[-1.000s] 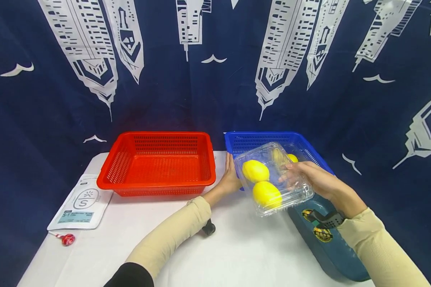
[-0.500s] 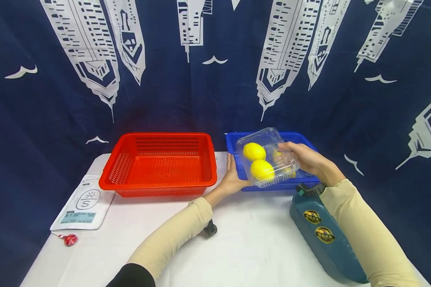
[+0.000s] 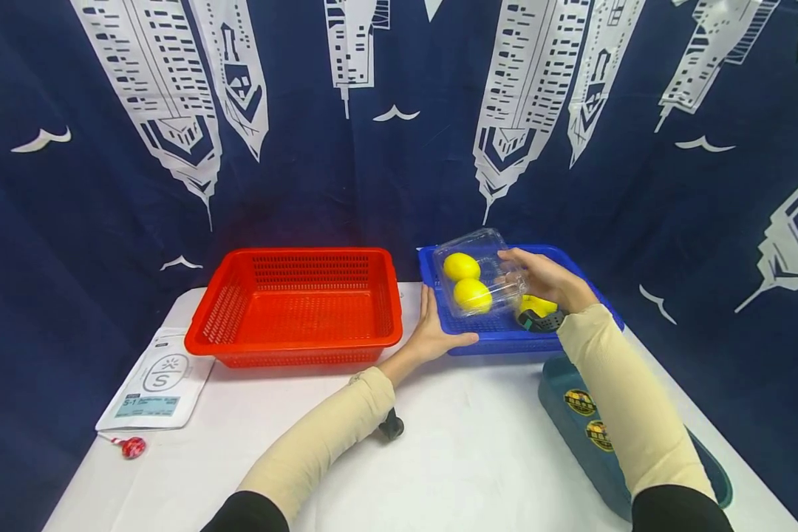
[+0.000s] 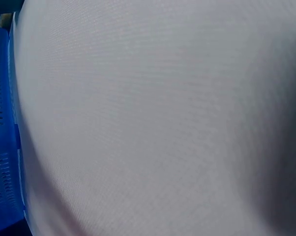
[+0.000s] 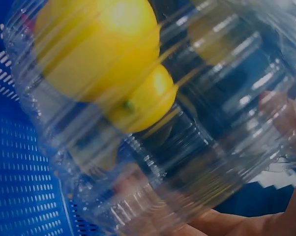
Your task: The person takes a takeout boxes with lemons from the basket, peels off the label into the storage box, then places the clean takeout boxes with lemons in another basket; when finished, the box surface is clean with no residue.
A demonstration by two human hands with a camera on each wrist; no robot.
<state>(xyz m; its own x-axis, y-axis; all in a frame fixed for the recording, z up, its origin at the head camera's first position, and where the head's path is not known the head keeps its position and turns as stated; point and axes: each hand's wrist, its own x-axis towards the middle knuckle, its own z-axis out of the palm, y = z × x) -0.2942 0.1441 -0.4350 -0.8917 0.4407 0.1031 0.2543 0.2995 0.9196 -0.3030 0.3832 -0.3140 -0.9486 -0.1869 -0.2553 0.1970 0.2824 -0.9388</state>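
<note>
A clear plastic box [image 3: 493,258] with two lemons [image 3: 472,295] inside is tilted over the blue basket [image 3: 512,346]. My right hand [image 3: 550,281] grips the box by its right side, thumb on top. In the right wrist view the lemons [image 5: 96,49] show through the ribbed plastic, and fingers show behind it. Another yellow thing [image 3: 537,305] lies in the basket, partly hidden by the black wrist strap. My left hand [image 3: 431,338] rests against the basket's left front corner, fingers straight and thumb along the front. The left wrist view holds only white cloth and the basket's edge [image 4: 1,128].
A red basket [image 3: 292,355] stands left of the blue one. A white pouch [image 3: 156,384] and a red lollipop [image 3: 133,448] lie at the table's left. A dark teal container [image 3: 578,436] sits under my right forearm. A small black object [image 3: 391,426] is by my left sleeve.
My right hand has carried the box of lemons away from me and slightly left, further over the blue basket. The left hand has stayed at the basket's corner.
</note>
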